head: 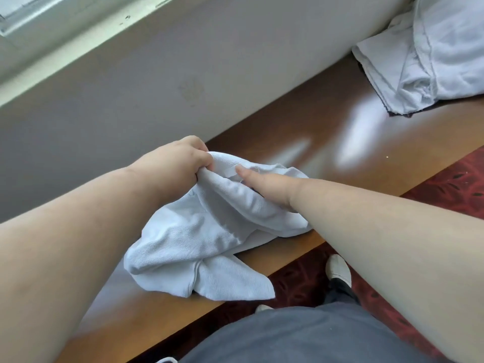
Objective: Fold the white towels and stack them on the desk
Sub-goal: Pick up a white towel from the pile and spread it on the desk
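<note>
A crumpled white towel [204, 231] lies on the brown wooden worktop [327, 158], near its front edge, with one corner hanging slightly past that edge. Both hands are at the far end of the towel.

Left hand [175, 161]: fingers curled, gripping a bunched fold of the towel at its upper left end. The fold is raised off the worktop surface.

Right hand [264, 187]: positioned just beside the left hand, on the towel's upper right part. The thumb lies extended along the top of the cloth. The remaining fingers are tucked under or into the fabric and are hidden, so whether they grasp the towel cannot be told.

A pile of white towels [424, 56] sits at the far right end of the worktop, against the wall [157, 87], well apart from both hands.

Below the worktop edge, a red patterned carpet [445, 189] and a white shoe [337, 268] are visible.
</note>
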